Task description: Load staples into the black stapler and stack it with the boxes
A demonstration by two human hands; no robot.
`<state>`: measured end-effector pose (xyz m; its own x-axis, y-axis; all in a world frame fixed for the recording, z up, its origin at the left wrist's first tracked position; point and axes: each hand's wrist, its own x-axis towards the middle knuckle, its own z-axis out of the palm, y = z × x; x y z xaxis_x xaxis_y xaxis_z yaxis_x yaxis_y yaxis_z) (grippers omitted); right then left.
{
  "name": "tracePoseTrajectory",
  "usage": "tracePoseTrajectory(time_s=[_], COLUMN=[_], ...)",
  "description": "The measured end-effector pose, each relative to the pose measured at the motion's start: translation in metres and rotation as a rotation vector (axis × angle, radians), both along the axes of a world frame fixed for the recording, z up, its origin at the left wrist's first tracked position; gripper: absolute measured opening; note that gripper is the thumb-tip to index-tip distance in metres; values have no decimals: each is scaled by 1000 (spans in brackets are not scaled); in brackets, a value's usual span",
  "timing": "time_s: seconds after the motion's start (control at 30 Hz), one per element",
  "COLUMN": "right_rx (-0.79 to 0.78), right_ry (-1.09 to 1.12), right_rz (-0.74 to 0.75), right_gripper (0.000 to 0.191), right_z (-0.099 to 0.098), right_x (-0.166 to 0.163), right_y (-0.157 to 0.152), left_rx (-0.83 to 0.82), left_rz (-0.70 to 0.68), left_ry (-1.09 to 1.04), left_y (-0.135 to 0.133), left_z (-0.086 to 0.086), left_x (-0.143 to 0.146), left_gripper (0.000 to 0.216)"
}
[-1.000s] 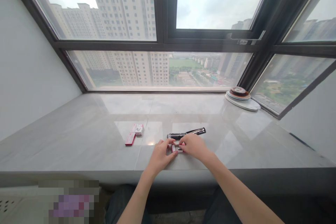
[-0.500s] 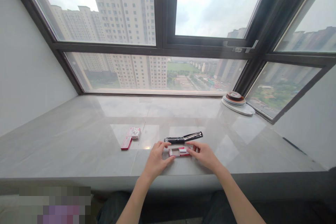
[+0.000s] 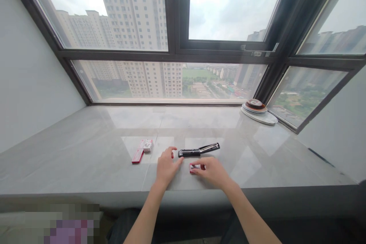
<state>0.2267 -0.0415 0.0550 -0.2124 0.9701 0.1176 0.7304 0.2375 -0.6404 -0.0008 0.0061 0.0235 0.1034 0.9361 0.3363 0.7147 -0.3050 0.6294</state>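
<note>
A black stapler (image 3: 189, 153) lies on the sill with its top arm (image 3: 210, 147) swung open to the right. In front of it, my right hand (image 3: 212, 170) grips a small red-and-white staple box (image 3: 191, 169) between thumb and fingers. Much of that box is hidden behind the fingers. My left hand (image 3: 166, 166) is just left of the stapler, fingers apart and holding nothing. Farther left, a pink-and-white box (image 3: 148, 145) and a flat red-edged box part (image 3: 137, 156) lie close together.
All of this rests on a pale, glossy stone windowsill (image 3: 94, 148). At the back right corner stands a stack of plates (image 3: 255, 110). Dark-framed windows rise behind the sill, and its front edge (image 3: 228, 189) runs beneath my forearms.
My left hand has let go of the box and moved left. The right hand has drawn the box slightly left and toward me, covering more of it. The stapler has stayed in place.
</note>
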Motion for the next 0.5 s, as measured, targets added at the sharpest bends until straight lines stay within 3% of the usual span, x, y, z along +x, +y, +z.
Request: tracePoseTrajectory(time_s=[0.13, 0.27, 0.5], right_rx=[50, 136, 94], right_ry=[-10, 7, -37], right_rz=[78, 30, 73], right_gripper=[20, 25, 25], right_z=[5, 9, 1], right_x=[-19, -24, -24], right_y=[13, 36, 57], left_rx=[-16, -26, -26], left_rz=[-64, -62, -65], left_ry=[114, 120, 104], left_y=[17, 8, -1], left_z=[2, -4, -6], left_x=[-6, -5, -7], left_gripper=[29, 31, 29])
